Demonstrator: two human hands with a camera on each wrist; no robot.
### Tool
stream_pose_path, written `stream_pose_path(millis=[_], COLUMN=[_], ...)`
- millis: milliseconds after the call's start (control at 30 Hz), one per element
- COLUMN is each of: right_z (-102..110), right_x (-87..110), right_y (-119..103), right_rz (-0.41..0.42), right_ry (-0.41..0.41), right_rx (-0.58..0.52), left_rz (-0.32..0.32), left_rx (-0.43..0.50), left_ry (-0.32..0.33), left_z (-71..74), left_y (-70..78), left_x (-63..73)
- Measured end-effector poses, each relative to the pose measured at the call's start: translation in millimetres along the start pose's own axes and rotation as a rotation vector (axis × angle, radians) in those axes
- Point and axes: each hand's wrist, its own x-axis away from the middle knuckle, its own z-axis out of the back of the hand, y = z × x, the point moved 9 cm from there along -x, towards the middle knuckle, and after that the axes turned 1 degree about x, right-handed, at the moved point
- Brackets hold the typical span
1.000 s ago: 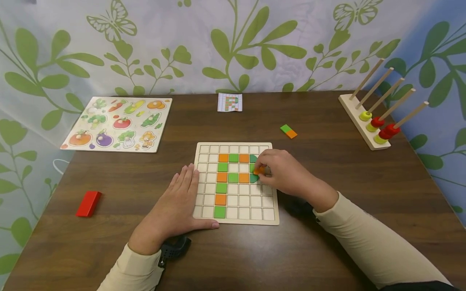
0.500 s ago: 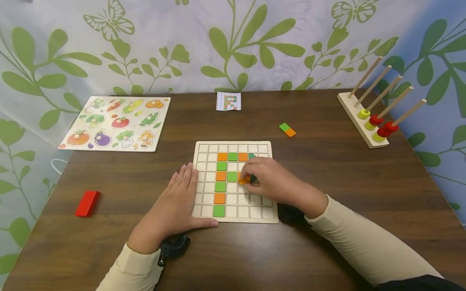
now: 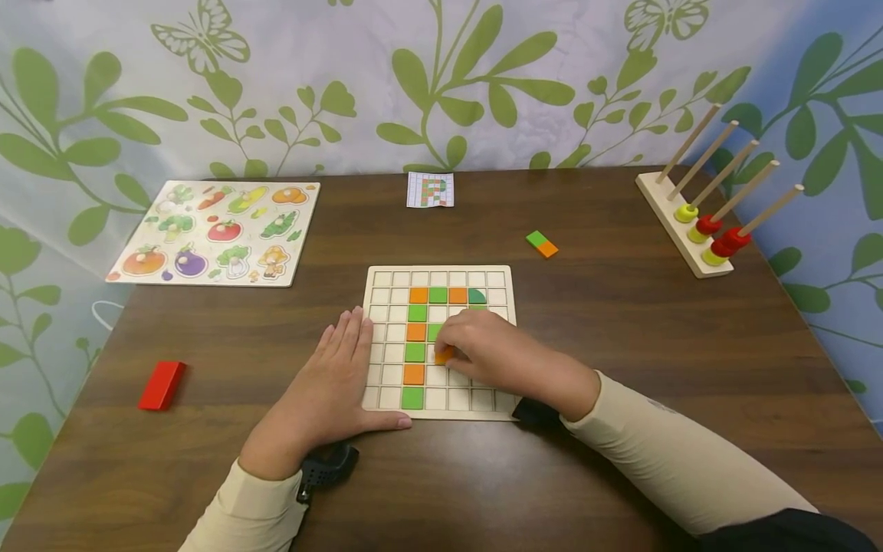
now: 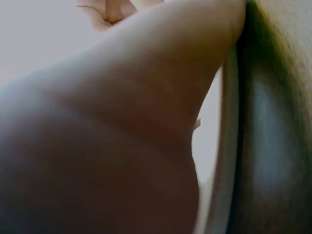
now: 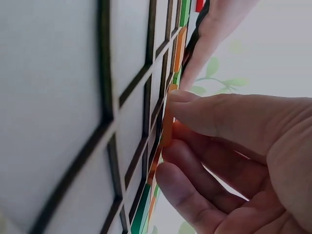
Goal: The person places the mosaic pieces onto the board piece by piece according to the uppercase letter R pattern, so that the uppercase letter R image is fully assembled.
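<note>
My right hand [image 3: 497, 349] pinches an orange square tile [image 3: 444, 356] between thumb and fingers, low over the wooden grid board [image 3: 458, 400]. In the right wrist view, the orange tile [image 5: 168, 117] stands on edge to the camera, right at the grid. Green and orange tiles form a column on the board, with a row along the top ending in a dark green rounded tile [image 3: 477, 296]. Tiles farther down on the right are partly hidden under my right hand. My left hand [image 3: 327, 383] lies flat, straight fingers along the board's left edge, thumb along its bottom edge.
A small printed pattern card [image 3: 431, 190] lies at the back. Behind the board on the right are a green tile [image 3: 536, 239] and an orange tile [image 3: 548, 249]. Around them stand a vegetable puzzle [image 3: 290, 253], a red block [image 3: 162, 386] and a peg stacker [image 3: 679, 230].
My right hand has carried the orange tile left and toward me, from the board's right side to beside the tile column. My left hand has stayed in place.
</note>
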Motion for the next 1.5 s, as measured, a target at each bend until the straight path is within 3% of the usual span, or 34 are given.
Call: stream_pose_path(millis=[467,967,1233,1500], right_z=[-7.3,0.7,19.7,42.9], right_x=[-9.6,-4.1,2.2,13.3], right_y=[1.1,5.0,34.2,76.7], right_rz=[-0.04,-0.002,-0.135,-0.239], right_ry=[-0.053,-0.001,0.017,0.105], right_rx=[0.003,0.012,0.076,0.079], left_rz=[0.008,-0.001,0.004,0.001], left_rx=[0.003,0.011,0.0,0.002], left_ry=[-0.006,0.01,0.011,0.017], left_z=[-0.9,-0.6,-1.8,-0.1], left_y=[-0.7,-1.1,-1.0,-0.5], left_x=[-0.2,1.1,1.2,0.9])
